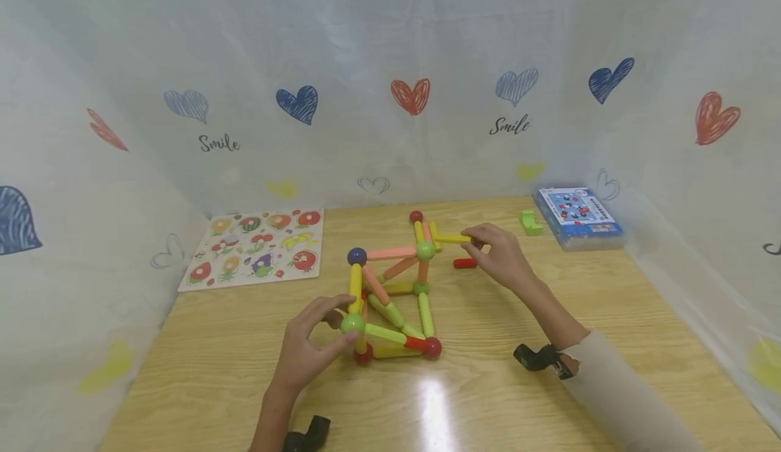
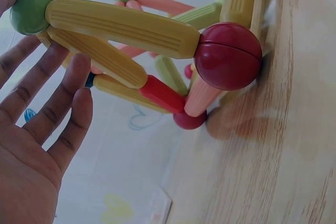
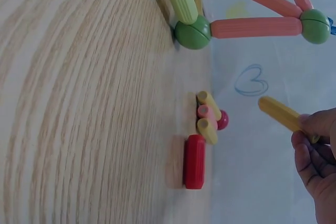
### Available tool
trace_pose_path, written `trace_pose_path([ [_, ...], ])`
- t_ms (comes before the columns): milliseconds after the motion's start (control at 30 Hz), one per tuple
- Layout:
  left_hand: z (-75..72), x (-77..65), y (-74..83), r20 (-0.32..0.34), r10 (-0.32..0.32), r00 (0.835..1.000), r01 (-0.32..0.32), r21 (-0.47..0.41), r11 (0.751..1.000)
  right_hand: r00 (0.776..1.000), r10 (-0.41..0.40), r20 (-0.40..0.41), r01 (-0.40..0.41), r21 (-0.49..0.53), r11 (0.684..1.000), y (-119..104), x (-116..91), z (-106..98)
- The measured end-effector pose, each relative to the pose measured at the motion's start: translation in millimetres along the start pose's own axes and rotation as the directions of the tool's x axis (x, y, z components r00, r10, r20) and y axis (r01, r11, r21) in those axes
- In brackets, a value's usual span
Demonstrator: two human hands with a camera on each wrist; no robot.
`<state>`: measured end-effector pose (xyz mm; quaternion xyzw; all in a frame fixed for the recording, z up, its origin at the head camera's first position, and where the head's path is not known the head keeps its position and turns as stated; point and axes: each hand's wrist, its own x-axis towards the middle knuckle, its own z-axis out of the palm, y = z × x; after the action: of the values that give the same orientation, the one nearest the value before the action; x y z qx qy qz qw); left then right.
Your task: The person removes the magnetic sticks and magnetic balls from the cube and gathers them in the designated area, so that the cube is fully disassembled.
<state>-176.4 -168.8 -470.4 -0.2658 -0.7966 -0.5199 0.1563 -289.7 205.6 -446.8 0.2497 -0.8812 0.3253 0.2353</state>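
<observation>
A frame of magnetic sticks and balls [image 1: 393, 253] stands on the table, with yellow, pink, green and red sticks. My left hand [image 1: 314, 343] holds its near-left corner, thumb and forefinger around a green ball [image 2: 32, 9]; the other fingers spread beside the yellow sticks. My right hand [image 1: 497, 255] pinches one end of a yellow magnetic stick [image 3: 281, 114], raised to the right of the frame. Below that hand lies a red magnetic stick [image 3: 195, 162]. Beside it are several yellow and pink sticks [image 3: 209, 113] and a dark red ball [image 3: 223, 119].
A fruit picture board [image 1: 256, 249] lies at the back left. At the back right are a blue boxed set [image 1: 579, 216] and a small light-green piece [image 1: 531, 223]. A white curtain [image 1: 366, 45] printed with hearts hangs behind the table [image 1: 488, 411].
</observation>
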Motion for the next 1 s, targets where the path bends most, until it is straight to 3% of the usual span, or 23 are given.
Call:
trace_pose_path([
  [300, -0.4, 0.7, -1.3, -0.005, 0.019, 1.0, -0.019, -0.004, 1.0, 0.997, 0.07, -0.035, -0.072, -0.039, 0.997, 16.9, 14.6, 17.0],
  [700, 0.2, 0.0, -2.9, -0.004, 0.026, 1.0, -0.026, -0.013, 1.0, 0.987, 0.158, 0.014, -0.156, -0.08, 0.985, 33.5, 22.6, 36.4],
  [1000, 0.4, 1.0, -3.5, -0.001, 0.028, 1.0, -0.028, -0.029, 0.999, 0.985, 0.155, 0.072, -0.137, -0.211, 0.968, 48.2, 25.1, 54.2],
])
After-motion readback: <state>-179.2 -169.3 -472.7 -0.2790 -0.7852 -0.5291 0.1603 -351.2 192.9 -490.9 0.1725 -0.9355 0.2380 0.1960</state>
